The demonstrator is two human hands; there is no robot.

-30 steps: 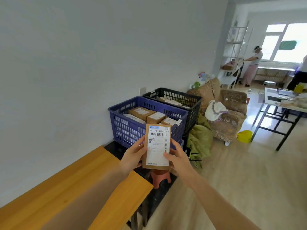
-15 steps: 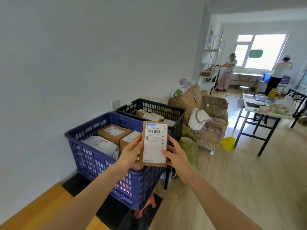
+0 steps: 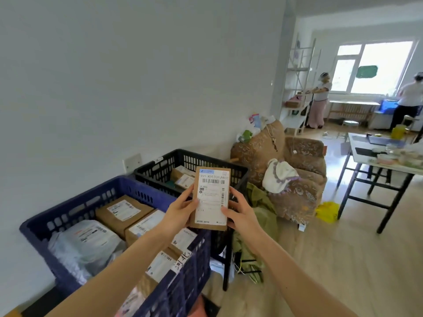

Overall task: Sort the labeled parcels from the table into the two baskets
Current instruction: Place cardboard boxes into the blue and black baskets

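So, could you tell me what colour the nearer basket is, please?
The nearer basket is blue; the head view shows it.

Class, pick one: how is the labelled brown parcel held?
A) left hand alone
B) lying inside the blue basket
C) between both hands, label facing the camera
C: the left hand and right hand each grip a side edge of the brown parcel, its printed label facing the camera.

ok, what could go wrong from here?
The left hand and right hand hold the parcel only by its side edges; it could slip. It hovers where the blue basket meets the black basket, so a mis-sort is possible. The blue basket looks nearly full; a parcel on top may slide out.
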